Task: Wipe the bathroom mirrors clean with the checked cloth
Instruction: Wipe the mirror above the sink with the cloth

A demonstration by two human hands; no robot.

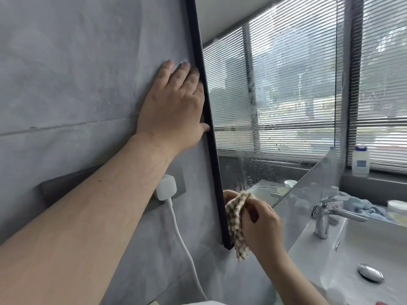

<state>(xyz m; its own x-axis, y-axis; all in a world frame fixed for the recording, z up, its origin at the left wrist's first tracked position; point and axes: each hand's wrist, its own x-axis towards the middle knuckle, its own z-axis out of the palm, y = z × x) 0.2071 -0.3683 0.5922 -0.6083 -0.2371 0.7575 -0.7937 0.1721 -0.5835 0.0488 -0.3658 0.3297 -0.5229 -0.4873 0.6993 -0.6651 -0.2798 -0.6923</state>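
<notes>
Cloth (pixel 236 219) bunched in right hand (pixel 262 225)

The left hand (pixel 174 106) lies flat, fingers straight and pointing up, on a bare forearm stretched forward from the lower left. Lower down, the right hand (pixel 259 221) has its fingers curled in a closed grip, wrist bent.

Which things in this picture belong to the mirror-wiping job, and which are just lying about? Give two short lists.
Part of the job:
checked cloth, gripped in the right hand
mirror, misted and spotted with droplets
left hand, resting flat against the wall by the mirror's black frame

Just lying about:
white plug and its cable
chrome tap
basin
white bottle on the sill
</notes>
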